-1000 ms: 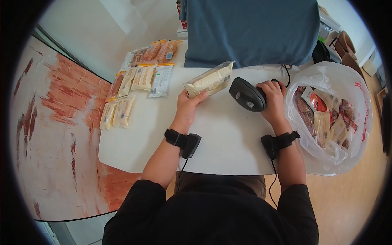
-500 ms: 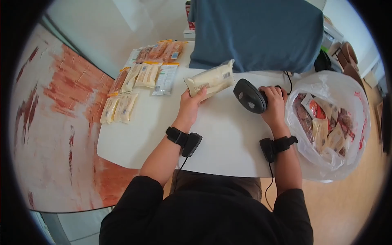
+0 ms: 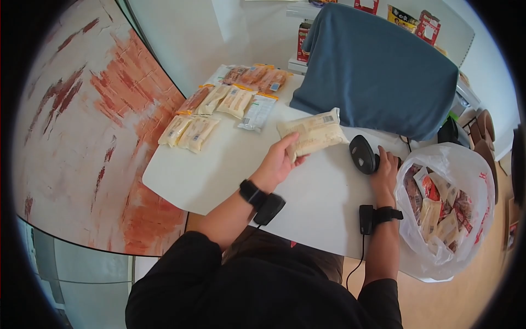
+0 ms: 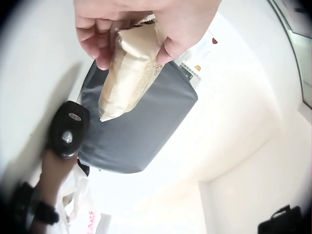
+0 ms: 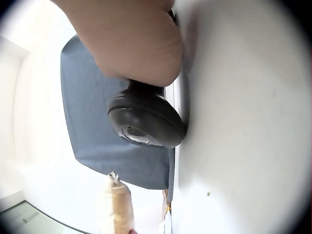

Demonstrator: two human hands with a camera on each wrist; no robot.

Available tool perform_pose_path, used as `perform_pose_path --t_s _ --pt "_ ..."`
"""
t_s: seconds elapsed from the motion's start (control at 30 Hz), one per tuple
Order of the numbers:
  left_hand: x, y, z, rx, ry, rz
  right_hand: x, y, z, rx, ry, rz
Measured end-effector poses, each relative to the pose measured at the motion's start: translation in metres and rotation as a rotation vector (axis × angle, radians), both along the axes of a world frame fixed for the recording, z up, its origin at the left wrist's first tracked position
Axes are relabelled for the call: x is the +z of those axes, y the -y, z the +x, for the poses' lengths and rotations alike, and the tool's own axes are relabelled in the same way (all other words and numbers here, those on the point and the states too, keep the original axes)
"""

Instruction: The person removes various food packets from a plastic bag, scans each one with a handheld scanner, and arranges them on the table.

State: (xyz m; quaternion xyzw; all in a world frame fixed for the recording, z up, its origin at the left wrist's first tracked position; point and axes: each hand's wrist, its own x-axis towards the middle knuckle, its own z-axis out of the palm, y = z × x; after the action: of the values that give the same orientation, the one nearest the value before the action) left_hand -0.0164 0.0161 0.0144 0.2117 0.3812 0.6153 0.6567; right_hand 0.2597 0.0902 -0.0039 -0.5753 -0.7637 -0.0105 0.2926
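Note:
A cream-coloured packet in clear wrap (image 3: 315, 134) is pinched between thumb and fingers of the left hand (image 3: 281, 159), raised above the white table. In the left wrist view the packet (image 4: 131, 73) hangs from that hand (image 4: 146, 22), one end pointing away. The right hand (image 3: 385, 178) lies over the handle of a black handheld scanner (image 3: 363, 154), low at the table; its fingertips are partly hidden. The right wrist view shows the scanner's head (image 5: 146, 117) close against the tabletop, below the hand (image 5: 131, 44). Packet and scanner are apart.
Cream, reddish and white packets (image 3: 235, 101) lie in rows at the table's back left. A blue-grey cloth (image 3: 378, 71) covers a bulky object behind. On the right stands a plastic bag (image 3: 476, 219) holding several packets. A painted panel (image 3: 104, 137) borders the left.
The head view has turned, shifting the table's contents rightward and down. The packet is tilted differently, its broad side more upward. The scanner is lower, and the right hand's fingers look straighter.

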Motion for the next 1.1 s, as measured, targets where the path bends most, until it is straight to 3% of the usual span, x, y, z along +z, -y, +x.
perform_pose_path --t_s 0.07,0.2,0.4,0.5,0.6,0.7,0.8,0.9,1.0,1.1 --pt "0.003 0.026 -0.008 -0.008 0.038 0.000 -0.002 -0.002 0.002 0.007 0.009 0.003" --pt "-0.002 0.074 -0.047 0.155 0.059 -0.093 -0.003 -0.002 0.002 0.004 0.010 0.005" --pt "-0.015 0.097 -0.087 0.619 -0.172 -0.145 -0.003 -0.001 0.000 0.002 0.007 0.002" --pt "-0.018 0.101 -0.095 0.570 -0.082 -0.045 -0.004 -0.003 0.002 0.002 0.023 0.003" --pt "-0.013 0.106 -0.092 0.634 0.024 -0.059 -0.004 -0.002 0.002 0.003 0.028 0.003" --pt "-0.012 0.114 -0.102 0.526 0.148 -0.077 -0.003 -0.001 0.002 0.006 0.022 -0.003" --pt "0.002 0.124 -0.106 0.266 0.065 -0.204 -0.002 -0.002 0.001 0.008 0.025 -0.004" --pt "-0.009 0.127 -0.121 0.229 0.060 -0.216 -0.005 -0.005 0.004 0.013 0.035 0.007" --pt "-0.016 0.127 -0.130 0.318 0.099 -0.160 -0.007 -0.001 0.003 0.022 0.022 0.003" --pt "-0.008 0.138 -0.132 0.162 0.030 -0.219 -0.005 -0.004 0.003 0.019 0.022 0.010"
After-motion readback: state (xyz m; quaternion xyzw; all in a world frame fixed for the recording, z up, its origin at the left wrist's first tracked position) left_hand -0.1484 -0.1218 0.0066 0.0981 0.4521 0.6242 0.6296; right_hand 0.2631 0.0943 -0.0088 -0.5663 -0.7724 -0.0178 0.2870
